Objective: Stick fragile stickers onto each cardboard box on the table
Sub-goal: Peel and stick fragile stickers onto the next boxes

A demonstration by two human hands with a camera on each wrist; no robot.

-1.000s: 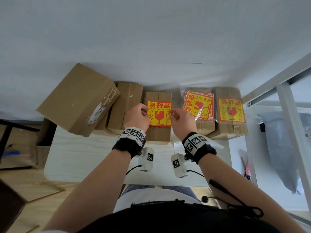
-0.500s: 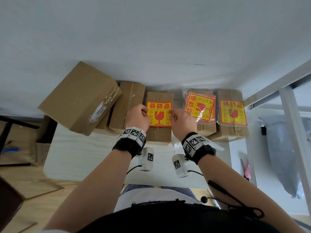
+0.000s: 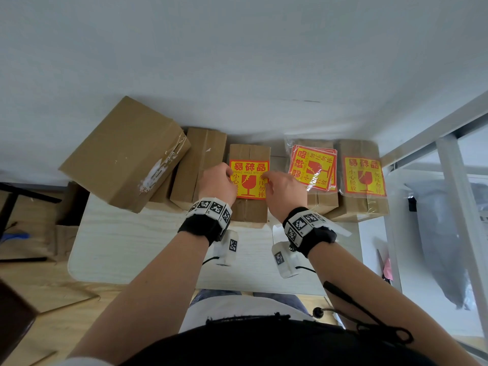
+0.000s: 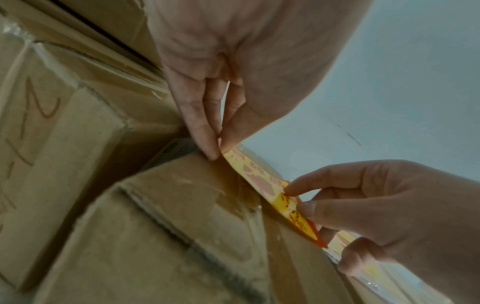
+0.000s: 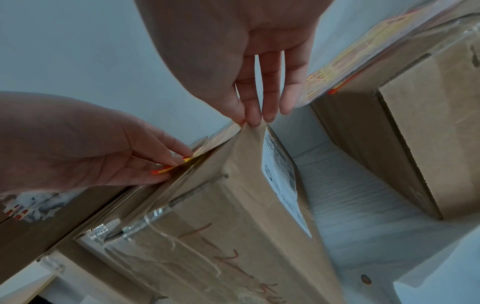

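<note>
A red and yellow fragile sticker (image 3: 249, 180) is held over the top of the middle cardboard box (image 3: 248, 212). My left hand (image 3: 229, 172) pinches its left edge and my right hand (image 3: 264, 177) pinches its right edge. In the left wrist view the sticker (image 4: 259, 181) stands at a slant off the box top (image 4: 182, 216), pinched by the left hand (image 4: 219, 149) and the right hand (image 4: 292, 198). The right wrist view shows the right hand (image 5: 249, 121) and the left hand (image 5: 179, 162) on the sticker's edges.
A bag of spare stickers (image 3: 313, 167) lies on the box to the right. The far right box carries a sticker (image 3: 363, 178). A plain box (image 3: 198, 165) and a large tilted box (image 3: 124, 154) stand to the left. The white table (image 3: 132, 241) lies in front.
</note>
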